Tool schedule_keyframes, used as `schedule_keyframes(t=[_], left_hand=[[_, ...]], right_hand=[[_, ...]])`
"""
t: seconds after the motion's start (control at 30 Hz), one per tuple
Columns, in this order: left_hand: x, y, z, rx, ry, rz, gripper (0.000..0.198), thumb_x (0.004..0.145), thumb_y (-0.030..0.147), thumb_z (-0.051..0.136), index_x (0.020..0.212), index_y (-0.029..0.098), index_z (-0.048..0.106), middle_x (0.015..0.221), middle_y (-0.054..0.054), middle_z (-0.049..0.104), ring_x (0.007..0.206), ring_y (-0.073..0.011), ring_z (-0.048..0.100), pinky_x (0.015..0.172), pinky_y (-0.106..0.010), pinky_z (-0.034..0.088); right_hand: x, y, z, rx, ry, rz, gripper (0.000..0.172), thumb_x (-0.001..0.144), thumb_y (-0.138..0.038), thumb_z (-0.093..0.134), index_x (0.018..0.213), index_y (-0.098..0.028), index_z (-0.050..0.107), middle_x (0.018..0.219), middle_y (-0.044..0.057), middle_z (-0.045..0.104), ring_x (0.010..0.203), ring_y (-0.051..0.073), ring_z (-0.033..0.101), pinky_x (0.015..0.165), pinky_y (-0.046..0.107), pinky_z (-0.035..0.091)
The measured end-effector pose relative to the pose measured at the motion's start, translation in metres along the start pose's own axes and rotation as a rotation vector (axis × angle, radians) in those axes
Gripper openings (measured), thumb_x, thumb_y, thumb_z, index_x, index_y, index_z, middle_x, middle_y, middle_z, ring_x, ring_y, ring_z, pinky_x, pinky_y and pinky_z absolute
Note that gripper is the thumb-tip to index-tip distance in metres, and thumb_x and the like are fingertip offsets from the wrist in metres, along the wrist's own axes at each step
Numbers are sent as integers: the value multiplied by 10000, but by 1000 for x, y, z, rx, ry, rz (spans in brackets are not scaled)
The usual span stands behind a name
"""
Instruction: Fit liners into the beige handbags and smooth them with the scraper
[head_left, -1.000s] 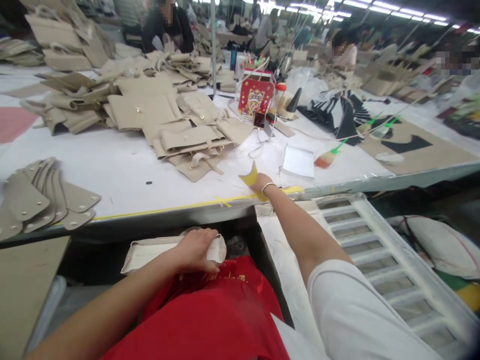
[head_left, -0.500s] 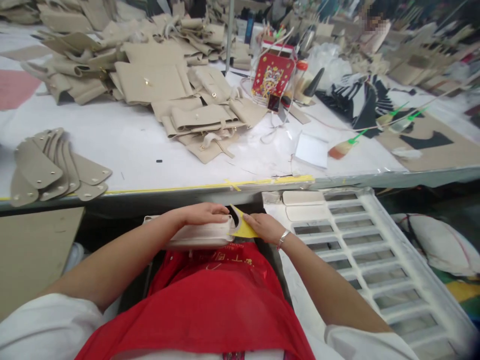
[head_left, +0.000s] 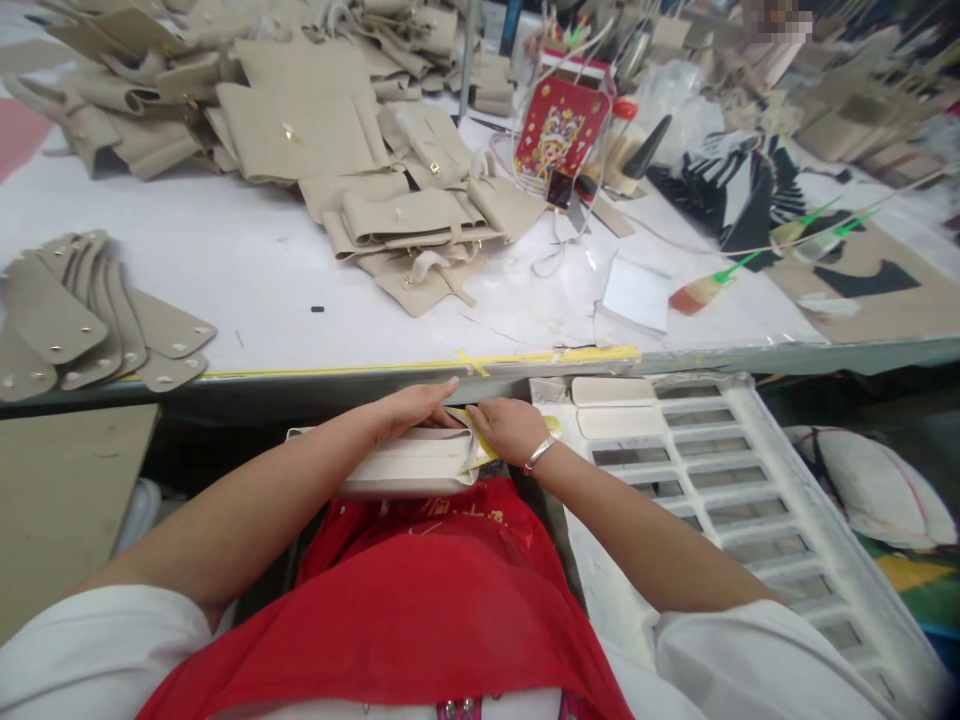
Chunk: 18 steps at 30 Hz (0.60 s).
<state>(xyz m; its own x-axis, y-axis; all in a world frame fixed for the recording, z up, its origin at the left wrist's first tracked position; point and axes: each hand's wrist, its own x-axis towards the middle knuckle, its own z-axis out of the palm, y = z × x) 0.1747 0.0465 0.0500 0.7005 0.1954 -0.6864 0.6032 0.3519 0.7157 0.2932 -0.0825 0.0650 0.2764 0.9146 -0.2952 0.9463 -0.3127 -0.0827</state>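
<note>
A pale beige leather bag body (head_left: 409, 465) lies on its side over my lap, against the red apron, with its far edge towards the table. My left hand (head_left: 415, 408) grips it from the far side, thumb raised, some fingers reaching down into the fold and partly hidden. At the bag's right end, my right hand (head_left: 511, 432) is closed on a yellow sheet piece (head_left: 486, 452). That piece touches the bag's end, and part of it shows beyond the wrist. The fingertips of this hand are mostly hidden.
Stacked beige bag parts (head_left: 300, 130) cover the table's back; beige straps (head_left: 67, 320) fan out at left. A red box (head_left: 564, 125), glue bottles (head_left: 701, 292) and black pieces (head_left: 742, 190) sit at right. A white slatted rack (head_left: 697, 470) beside me bears two beige panels (head_left: 611, 405).
My right hand has moved left against the bag's end with the yellow piece, which is now more covered. My left hand has shifted up and its thumb is raised. The view has tilted down slightly.
</note>
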Motion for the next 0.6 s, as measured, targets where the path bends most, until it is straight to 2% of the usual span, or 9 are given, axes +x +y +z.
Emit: schedule_keyframes(t=[0.13,0.23,0.33,0.4,0.6], left_hand=[[7,-4,-6,-47,-47,-51,660,844,617,374,1293,133,392,788,-99,711,698,-222,661,678,-324,488],[8,-5,-10,-24,-105,-51,610,827,597,432,1220,135,492,834,-98,710,767,-217,658,711,-310,483],[6,-3,-12,157,-154,8,512,753,591,542,973,144,659,880,-83,707,824,-224,632,728,-290,470],[4,-2,-13,308,-159,43,490,733,604,547,843,150,697,888,-72,705,822,-220,613,727,-275,457],[1,0,-16,534,-167,118,439,785,553,489,838,176,707,900,-28,694,799,-188,574,732,-241,426]], right_hand=[[1,2,2,-14,41,-56,551,937,-466,161,848,-199,634,869,80,690,801,198,636,647,266,395],[2,3,2,-13,51,-86,544,940,-463,158,862,-195,625,879,81,687,817,193,631,662,264,387],[4,3,3,-4,34,-104,534,943,-461,162,890,-190,619,910,82,684,844,186,623,685,258,382],[5,4,4,0,25,-117,533,943,-463,164,896,-189,618,918,79,681,849,184,621,684,256,379],[5,7,6,-3,24,-181,521,937,-476,184,891,-196,622,888,75,682,791,196,625,625,263,359]])
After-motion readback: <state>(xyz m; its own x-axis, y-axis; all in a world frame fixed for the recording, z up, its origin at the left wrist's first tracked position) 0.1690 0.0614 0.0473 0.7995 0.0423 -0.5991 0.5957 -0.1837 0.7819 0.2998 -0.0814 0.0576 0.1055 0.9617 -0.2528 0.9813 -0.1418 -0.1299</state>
